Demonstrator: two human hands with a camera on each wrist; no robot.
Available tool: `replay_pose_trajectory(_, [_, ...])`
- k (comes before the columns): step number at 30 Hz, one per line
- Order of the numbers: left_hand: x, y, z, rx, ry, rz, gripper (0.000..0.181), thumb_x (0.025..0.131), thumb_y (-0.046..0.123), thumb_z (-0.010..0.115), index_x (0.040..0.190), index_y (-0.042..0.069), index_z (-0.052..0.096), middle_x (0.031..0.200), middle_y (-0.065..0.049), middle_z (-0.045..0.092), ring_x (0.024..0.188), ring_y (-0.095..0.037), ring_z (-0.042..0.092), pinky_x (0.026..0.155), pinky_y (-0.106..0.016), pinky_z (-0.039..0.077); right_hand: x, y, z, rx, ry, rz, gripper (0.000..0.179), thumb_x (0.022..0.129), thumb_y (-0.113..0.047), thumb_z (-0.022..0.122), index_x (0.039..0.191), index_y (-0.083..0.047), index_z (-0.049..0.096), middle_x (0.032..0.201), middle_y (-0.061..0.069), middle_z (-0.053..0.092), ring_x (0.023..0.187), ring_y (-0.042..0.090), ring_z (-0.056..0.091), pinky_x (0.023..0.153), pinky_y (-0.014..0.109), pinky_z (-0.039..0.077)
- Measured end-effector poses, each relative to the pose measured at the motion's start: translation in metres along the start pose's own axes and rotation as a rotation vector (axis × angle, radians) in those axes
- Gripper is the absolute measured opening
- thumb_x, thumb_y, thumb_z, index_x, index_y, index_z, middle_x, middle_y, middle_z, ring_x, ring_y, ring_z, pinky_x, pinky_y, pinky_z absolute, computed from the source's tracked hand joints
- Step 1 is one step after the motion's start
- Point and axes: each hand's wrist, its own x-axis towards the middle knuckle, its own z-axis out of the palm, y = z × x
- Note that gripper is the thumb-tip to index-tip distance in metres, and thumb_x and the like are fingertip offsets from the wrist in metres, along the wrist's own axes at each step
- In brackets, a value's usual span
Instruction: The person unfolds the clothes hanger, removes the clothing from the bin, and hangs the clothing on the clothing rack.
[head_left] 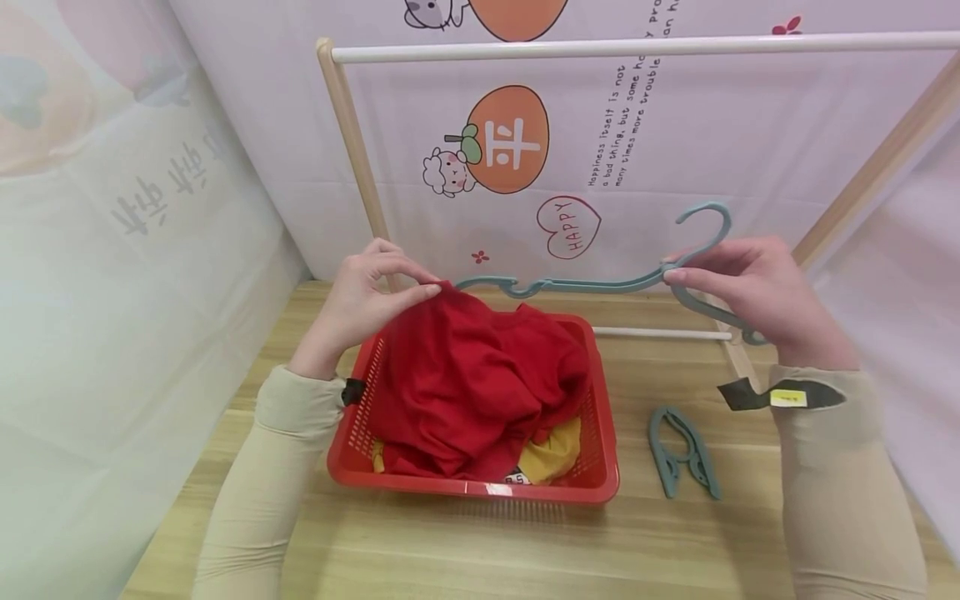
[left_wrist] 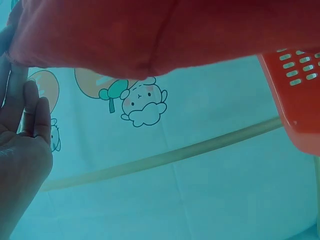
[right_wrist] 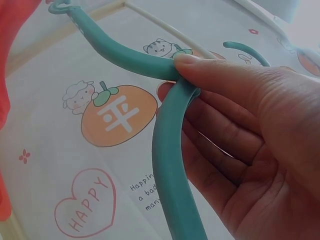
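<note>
**Red fabric [head_left: 472, 383] raised beside a spread blue-green plastic hanger [head_left: 603, 287]**

A person's left hand [head_left: 367, 292], left of centre in the frame, pinches a raised edge of the red fabric, whose bulk lies mid-frame in a red perforated plastic basket [head_left: 555, 493] on a light wood-grain table [head_left: 420, 550]. At right, the right hand [head_left: 765, 287] holds the hanger near its middle, thumb and fingers closed in a narrow grip. The work appears at an early stage: the hanger is unfolded, but neither it nor the fabric is on the slim white rail [head_left: 637, 46] across the top. Whether the hanger's far end touches the fabric cannot be told. A yellow cloth [head_left: 553, 454] and a folded blue-green hanger [head_left: 679, 457], lower right, lie unhandled.
</note>
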Motion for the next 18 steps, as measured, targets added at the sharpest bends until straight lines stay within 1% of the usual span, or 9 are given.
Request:
replay_pose_trajectory(5, [0.0012,0.0014,0.0012,-0.007,-0.01,0.006,0.01,0.088,0.017,0.083,0.098,0.016,0.083,0.088,0.009,0.069,0.096,-0.014,0.052,0.078,-0.036,0.043,0.0007,-0.0012,0.0017,-0.019,-0.011,-0.002,0.021,0.087,-0.012,0.083,0.105,-0.001,0.08,0.091,0.006,0.077,0.089,0.011,0.071,0.075,0.018,0.053])
replay_pose_trajectory(8, [0.001,0.0029,0.0009,-0.005,-0.02,-0.016,0.011,0.088,0.019,0.083,0.099,0.017,0.083,0.09,0.008,0.069,0.097,-0.014,0.052,0.08,-0.038,0.043,0.0005,-0.0013,0.0009,-0.023,-0.02,-0.011,0.02,0.087,-0.011,0.083,0.104,0.0,0.08,0.088,0.009,0.077,0.087,0.011,0.072,0.074,0.017,0.053])
replay_pose_trajectory(10, [0.0004,0.0038,0.0008,-0.011,-0.03,-0.045,0.011,0.089,0.02,0.083,0.099,0.018,0.083,0.092,0.006,0.067,0.097,-0.014,0.052,0.08,-0.039,0.043,0.0001,-0.0011,0.0005,-0.024,-0.024,-0.019,0.019,0.087,-0.008,0.083,0.102,0.001,0.079,0.087,0.01,0.077,0.085,0.012,0.072,0.073,0.017,0.054])
replay_pose_trajectory(14, [0.0001,0.0046,0.0037,-0.036,-0.063,-0.094,0.011,0.088,0.024,0.083,0.099,0.02,0.083,0.093,0.001,0.064,0.096,-0.013,0.052,0.08,-0.039,0.043,-0.001,-0.0026,0.0028,-0.025,-0.043,0.026,0.021,0.087,-0.013,0.084,0.104,-0.001,0.08,0.089,0.008,0.077,0.086,0.012,0.072,0.073,0.018,0.054])
replay_pose_trajectory(16, [0.0012,0.0055,0.0065,-0.043,-0.075,-0.098,0.011,0.088,0.026,0.083,0.098,0.021,0.083,0.093,0.001,0.063,0.096,-0.013,0.052,0.079,-0.038,0.043,-0.0007,-0.0036,0.0059,-0.032,-0.055,0.045,0.023,0.087,-0.016,0.084,0.106,-0.004,0.08,0.09,0.006,0.077,0.088,0.013,0.072,0.074,0.02,0.054])
replay_pose_trajectory(18, [0.0029,0.0071,0.0093,-0.047,-0.078,-0.076,0.009,0.088,0.027,0.083,0.096,0.022,0.082,0.093,0.001,0.063,0.096,-0.013,0.052,0.079,-0.038,0.044,-0.0002,-0.0047,0.0093,-0.032,-0.066,0.057,0.025,0.087,-0.018,0.084,0.108,-0.005,0.08,0.09,0.005,0.077,0.089,0.014,0.072,0.075,0.021,0.054])
